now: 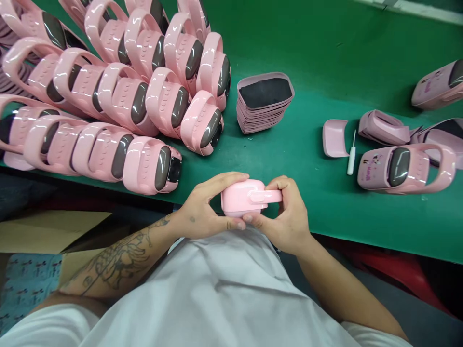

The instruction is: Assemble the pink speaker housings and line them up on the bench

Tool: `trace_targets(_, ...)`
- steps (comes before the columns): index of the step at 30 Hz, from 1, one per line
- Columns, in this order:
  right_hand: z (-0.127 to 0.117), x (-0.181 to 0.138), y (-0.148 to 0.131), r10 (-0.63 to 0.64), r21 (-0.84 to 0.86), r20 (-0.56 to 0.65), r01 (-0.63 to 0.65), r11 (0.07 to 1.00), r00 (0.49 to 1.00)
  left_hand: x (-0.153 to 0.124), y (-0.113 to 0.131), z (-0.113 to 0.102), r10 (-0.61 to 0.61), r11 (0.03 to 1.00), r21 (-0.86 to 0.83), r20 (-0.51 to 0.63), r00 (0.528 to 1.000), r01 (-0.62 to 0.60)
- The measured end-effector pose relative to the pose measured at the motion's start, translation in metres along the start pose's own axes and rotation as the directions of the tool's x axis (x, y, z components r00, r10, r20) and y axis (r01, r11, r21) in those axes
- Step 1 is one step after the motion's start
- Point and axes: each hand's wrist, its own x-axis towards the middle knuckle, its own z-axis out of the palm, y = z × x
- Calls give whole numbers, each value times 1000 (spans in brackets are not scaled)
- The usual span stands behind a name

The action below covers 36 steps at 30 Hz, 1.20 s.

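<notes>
The pink case [239, 197] is held just above the near edge of the green bench [325, 62], in front of the person's white shirt. Its long axis lies level and runs left to right across the view. The rounded, bulkier end points left. A narrow tab or strap end sticks out to the right.

The left hand [200, 209] comes in from the lower left on a tattooed forearm. Its fingers arch over the top of the case's rounded end and its thumb sits underneath, so its grip is closed on the case. The right hand [287, 217] comes in from the lower right, wrist bent inward. Its fingertips rest on the tab end from above and its thumb presses the lower edge, so its grip is also closed on the case. The two thumbs nearly meet beneath it.

On the bench to the left lies a pile of pink units [108, 101] with dark windows, overlapping in rows. Beside that pile stands a stack of pink-rimmed dark pads [265, 103]. To the right lie a loose pink lid [334, 139] and, just beside it, a small white tool [351, 158]. Next to the tool lies a decorated unit [401, 169] on its side. A cardboard box [47, 231] sits below the bench at the lower left.
</notes>
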Motion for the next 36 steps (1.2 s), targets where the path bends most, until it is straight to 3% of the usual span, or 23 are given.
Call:
trace_targets(3, 4, 1, 10, -19, 99, -19, 21, 995, 1000, -1, -6, 1, -108, 966, -245, -84, 991, 85)
trace_targets(5, 9, 2, 14, 22, 231, -1, -21, 973, 1000, 1, -9, 7, -217, 870, -483, -197, 956, 98)
trace_targets(7, 17, 3, 13, 54, 373, 108, -91, 923, 993, 4, -9, 15, -312, 747, -662, -262, 913, 65)
trace_targets(9, 23, 3, 8, 58, 472, 194, -144, 870, 979, 7, -9, 24, -351, 661, -747, -227, 909, 69)
trace_targets(11, 25, 3, 4, 83, 509, 150, -149, 848, 985, 8, -8, 28, -326, 650, -751, -135, 935, 118)
trace_targets(12, 22, 3, 2, 100, 497, 84, -129, 858, 991, 7, -8, 27, -302, 683, -718, -113, 947, 133)
trace_targets(14, 12, 4, 1, 90, 376, -57, -62, 925, 994, 4, -7, 22, -225, 832, -549, -202, 953, 80)
trace_targets(16, -2, 5, 1, 5, 144, -114, 12, 989, 993, 1, -5, 11, -45, 978, -206, -335, 941, -26)
trace_targets(17, -9, 5, 1, -50, 22, -99, 52, 998, 994, 2, -3, 5, 72, 997, -13, -329, 942, -80)
trace_targets(19, -21, 8, 1, -150, -146, 11, 150, 978, 989, 6, 3, -5, 220, 951, 251, -149, 964, -179)
trace_targets(20, -25, 9, 1, -189, -183, 80, 201, 962, 979, 9, 6, -9, 221, 931, 304, -30, 975, -201)
trace_targets(23, -34, 12, 1, -228, -205, 259, 284, 937, 939, 22, 13, -12, 70, 934, 334, 175, 982, -126)
trace_targets(25, -41, 14, 1, -182, -193, 348, 260, 946, 920, 28, 16, -9, 13, 943, 322, 225, 974, -87)
trace_targets(27, -48, 14, 0, -112, -170, 409, 196, 966, 906, 32, 18, -3, 42, 943, 312, 240, 970, -118)
trace_targets(29, -54, 14, -1, -31, -147, 427, 104, 984, 904, 33, 21, 2, 70, 938, 316, 230, 971, -143)
trace_targets(33, -58, 19, -10, 142, -117, 392, -103, 988, 909, 37, 23, 7, 11, 938, 337, 210, 978, -83)
trace_targets(36, -56, 25, -17, 173, -125, 371, -135, 983, 912, 38, 19, 10, 36, 946, 312, 177, 984, -90)
